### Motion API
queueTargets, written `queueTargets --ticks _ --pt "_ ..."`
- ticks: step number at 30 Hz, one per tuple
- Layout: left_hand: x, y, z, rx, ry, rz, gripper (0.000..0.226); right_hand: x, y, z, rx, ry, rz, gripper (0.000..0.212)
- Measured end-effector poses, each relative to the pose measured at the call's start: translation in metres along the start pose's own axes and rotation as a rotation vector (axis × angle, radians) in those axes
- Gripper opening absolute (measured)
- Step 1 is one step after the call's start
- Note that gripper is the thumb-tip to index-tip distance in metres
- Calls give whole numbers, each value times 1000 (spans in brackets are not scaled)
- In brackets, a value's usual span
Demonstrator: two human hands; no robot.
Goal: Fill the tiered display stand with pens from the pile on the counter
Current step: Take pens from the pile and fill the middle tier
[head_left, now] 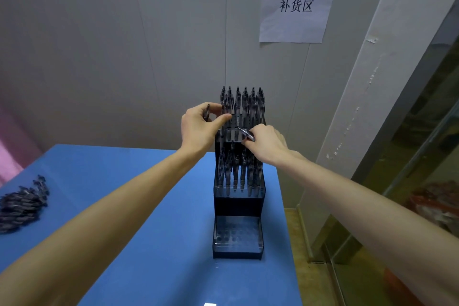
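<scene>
Nearest us lay the smooth blue counter (pixel 159 243), carrying a dark, translucent plastic tiered display stand (pixel 238 206). Its lowest tier, a tray dotted with round holes, held nothing; the two upper tiers bristled with slim dark pens. Our left hand (pixel 198 126) pinched one pen (pixel 206 111) beside the top tier, and our right hand (pixel 267 143) gripped another pen (pixel 246 133), tilted against that tier. The loose pile of pens (pixel 22 204) lay far left. A paper sign (pixel 295 14) hung on the wall.
</scene>
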State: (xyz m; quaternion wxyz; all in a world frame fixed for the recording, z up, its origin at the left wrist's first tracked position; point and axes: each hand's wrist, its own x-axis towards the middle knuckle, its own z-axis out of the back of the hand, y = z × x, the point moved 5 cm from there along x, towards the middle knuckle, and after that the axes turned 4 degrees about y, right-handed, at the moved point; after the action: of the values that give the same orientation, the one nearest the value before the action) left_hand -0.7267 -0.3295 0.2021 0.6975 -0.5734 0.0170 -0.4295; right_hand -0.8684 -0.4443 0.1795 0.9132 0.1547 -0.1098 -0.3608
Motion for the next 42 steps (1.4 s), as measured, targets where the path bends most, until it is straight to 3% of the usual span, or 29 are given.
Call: queueTargets --ticks 12,18,29,37,42 --pt "2 0 -2 -52 21 0 31 1 2 1 18 -102 -61 25" --pt "0 7 -8 24 69 -33 28 -1 8 -1 -44 -113 -33 18" --pt "-10 28 -19 219 129 69 23 4 -11 -16 110 -50 -151 25" --pt "-24 39 -19 247 114 104 21 1 -12 -22 119 -147 -209 24" --pt "-25 34 -18 362 128 45 21 -4 -10 -19 33 -210 -121 27"
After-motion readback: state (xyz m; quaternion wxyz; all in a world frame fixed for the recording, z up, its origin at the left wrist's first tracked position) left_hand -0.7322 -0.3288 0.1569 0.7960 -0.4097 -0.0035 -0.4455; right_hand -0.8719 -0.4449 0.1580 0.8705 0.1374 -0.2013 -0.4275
